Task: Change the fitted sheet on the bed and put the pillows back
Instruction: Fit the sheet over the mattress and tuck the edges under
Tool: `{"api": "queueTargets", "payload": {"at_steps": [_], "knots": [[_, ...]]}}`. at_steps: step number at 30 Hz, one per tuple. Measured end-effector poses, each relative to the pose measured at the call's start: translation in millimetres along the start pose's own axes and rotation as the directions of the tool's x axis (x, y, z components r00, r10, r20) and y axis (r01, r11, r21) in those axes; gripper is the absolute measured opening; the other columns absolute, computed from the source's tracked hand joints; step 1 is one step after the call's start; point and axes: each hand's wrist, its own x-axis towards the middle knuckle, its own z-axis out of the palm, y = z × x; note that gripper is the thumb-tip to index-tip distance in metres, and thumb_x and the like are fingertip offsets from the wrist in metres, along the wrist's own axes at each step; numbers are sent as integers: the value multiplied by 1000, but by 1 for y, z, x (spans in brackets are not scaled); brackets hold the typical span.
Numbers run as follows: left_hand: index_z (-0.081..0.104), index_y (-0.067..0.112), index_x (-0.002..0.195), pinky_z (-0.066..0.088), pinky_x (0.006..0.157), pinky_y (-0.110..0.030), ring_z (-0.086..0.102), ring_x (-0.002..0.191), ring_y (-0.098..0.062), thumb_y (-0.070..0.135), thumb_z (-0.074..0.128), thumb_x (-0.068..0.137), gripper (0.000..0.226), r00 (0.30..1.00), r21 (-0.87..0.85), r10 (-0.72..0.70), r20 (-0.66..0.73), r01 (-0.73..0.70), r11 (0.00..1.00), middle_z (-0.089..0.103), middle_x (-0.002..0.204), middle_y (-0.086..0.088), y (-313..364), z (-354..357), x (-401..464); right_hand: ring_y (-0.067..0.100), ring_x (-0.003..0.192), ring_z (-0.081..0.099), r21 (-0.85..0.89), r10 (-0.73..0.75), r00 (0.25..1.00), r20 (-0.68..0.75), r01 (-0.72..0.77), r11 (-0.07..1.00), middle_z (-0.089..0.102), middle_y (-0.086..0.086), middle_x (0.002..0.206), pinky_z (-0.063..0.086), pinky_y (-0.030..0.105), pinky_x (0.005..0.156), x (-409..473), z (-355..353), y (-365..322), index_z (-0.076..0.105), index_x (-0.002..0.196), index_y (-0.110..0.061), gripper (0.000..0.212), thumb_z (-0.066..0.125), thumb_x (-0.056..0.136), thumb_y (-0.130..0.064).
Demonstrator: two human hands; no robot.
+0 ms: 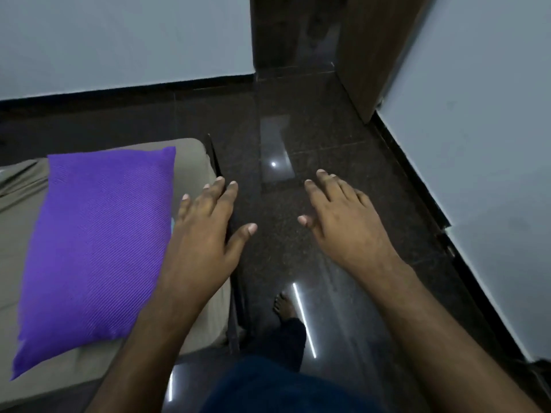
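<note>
Head view. Dark polished floor [313, 138], glossy, with light reflections; pale walls [119, 40] left and right, black skirting along both. I note a clear strip of floor running between the bed and the right wall, leading to a dark doorway with a brown wooden door [366, 55] at the far end.

Bed [196, 317]: corner only, lower left, covered in a taupe fitted sheet [18, 198], wrinkled at the left edge; the remainder is cut off by the frame. Dark bed frame edge [216, 162] along its right side.

Purple pillow [95, 242]: lying flat on the sheet near the corner, untouched.

Left hand [205, 231]: fingers spread wide, holding nothing, over the bed edge beside the pillow. Right hand [343, 222]: spread wide, empty, over the floor.

One bare foot [284, 305] on the floor; the other is hidden.
</note>
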Motion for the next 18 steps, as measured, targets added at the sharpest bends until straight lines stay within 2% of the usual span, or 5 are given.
{"api": "queueTargets", "payload": {"at_steps": [3, 6, 9, 15, 18], "knots": [[36, 13, 155, 21, 123, -49, 33, 149, -29, 58, 35, 95, 75, 999, -10, -41, -6, 40, 999, 35, 161, -13, 0, 10, 71, 29, 151, 28, -74, -49, 998, 36, 52, 996, 32, 14, 162, 34, 48, 116, 76, -4, 29, 39, 153, -12, 64, 50, 100, -46], [32, 14, 157, 22, 124, -47, 29, 151, -27, 60, 33, 96, 77, 999, -6, -44, -5, 44, 999, 32, 163, -12, -1, 5, 141, 30, 150, 30, -117, -120, 992, 28, 122, 986, 34, 16, 160, 35, 49, 116, 158, -18, 44, 41, 152, -11, 64, 51, 98, -46], [28, 15, 158, 16, 125, -46, 26, 152, -27, 61, 30, 96, 77, 996, 73, -76, -47, 79, 994, 31, 164, -11, -11, -3, 212, 30, 150, 28, -79, -184, 983, -3, 183, 980, 31, 16, 162, 35, 48, 116, 245, -31, 51, 39, 153, -12, 65, 52, 99, -45], [26, 18, 159, 14, 124, -44, 20, 155, -24, 62, 31, 96, 77, 968, 47, -197, -157, 207, 977, 26, 166, -9, -36, 0, 330, 27, 155, 14, -16, -333, 943, 0, 333, 943, 14, 12, 168, 23, 45, 121, 405, -38, 65, 22, 160, -17, 70, 47, 102, -48], [22, 20, 160, 8, 125, -40, 15, 155, -21, 64, 28, 95, 78, 944, 62, -276, -181, 291, 955, 22, 167, -6, -55, 7, 388, 26, 156, 13, -3, -424, 905, -25, 424, 906, 13, 10, 168, 22, 44, 122, 483, -39, 70, 21, 160, -19, 69, 47, 102, -47]]}}
